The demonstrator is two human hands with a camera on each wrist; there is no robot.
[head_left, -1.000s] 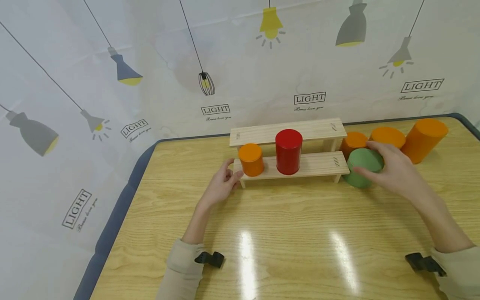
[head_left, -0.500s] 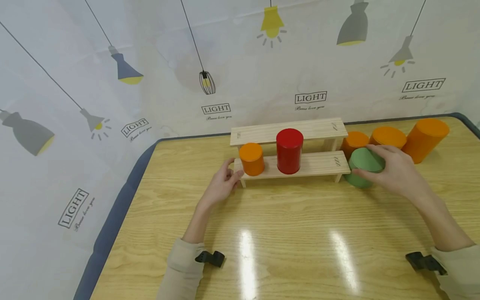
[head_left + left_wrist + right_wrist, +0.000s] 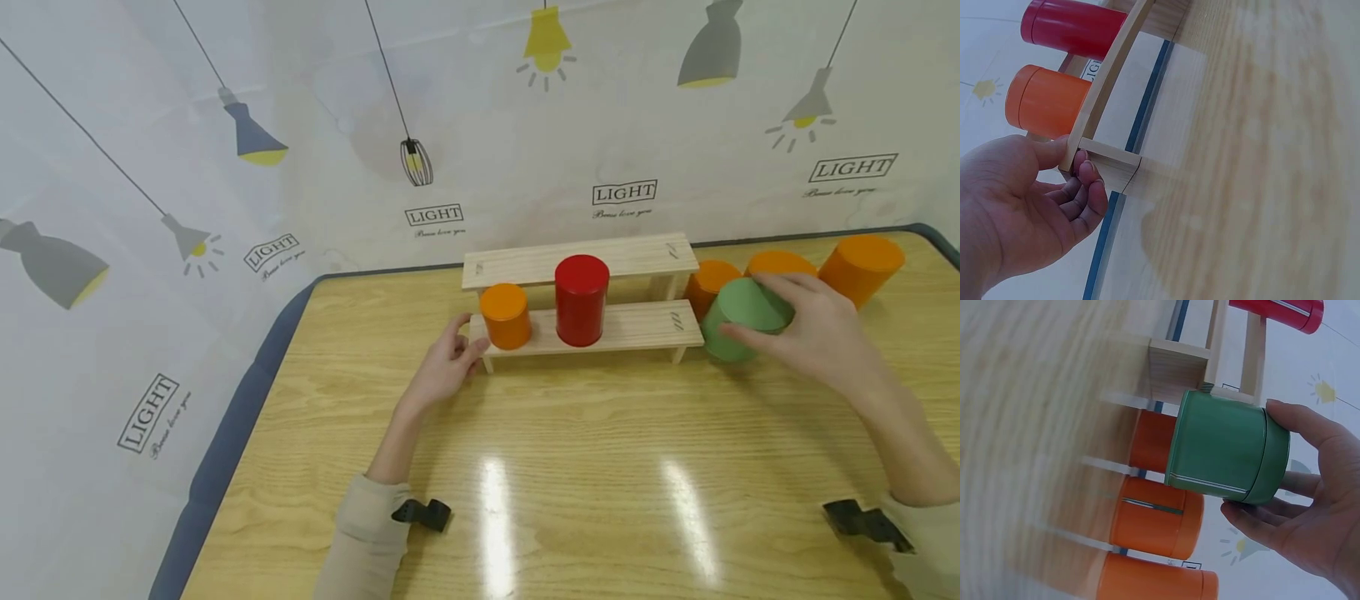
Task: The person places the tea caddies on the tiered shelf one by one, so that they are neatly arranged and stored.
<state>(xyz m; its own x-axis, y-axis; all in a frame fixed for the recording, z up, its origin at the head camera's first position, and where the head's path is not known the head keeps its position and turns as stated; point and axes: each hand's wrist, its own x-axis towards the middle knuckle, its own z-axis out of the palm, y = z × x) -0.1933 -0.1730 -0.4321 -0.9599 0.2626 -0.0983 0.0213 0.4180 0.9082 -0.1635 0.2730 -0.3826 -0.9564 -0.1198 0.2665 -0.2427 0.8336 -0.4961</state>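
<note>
My right hand (image 3: 825,337) grips a green lidded canister (image 3: 742,308) round its lid. In the right wrist view the green canister (image 3: 1222,447) hangs tilted above the table, apart from the surface. At the left end of a two-tier wooden shelf (image 3: 641,325), my left hand (image 3: 441,371) pinches the lower board; the left wrist view shows thumb on top and fingers below. That board carries a small orange canister (image 3: 506,318) near the left end and a taller red canister (image 3: 582,302) by the middle, both upright.
Right of the shelf stand an orange canister (image 3: 708,279), a wider orange canister (image 3: 782,262) and a tall orange canister (image 3: 861,271). A wall with printed lamps (image 3: 547,42) rises behind the wooden table (image 3: 585,467), whose back edge is dark blue.
My right hand has raised the green canister off the table and shifted it slightly right. My left hand keeps its hold on the shelf end.
</note>
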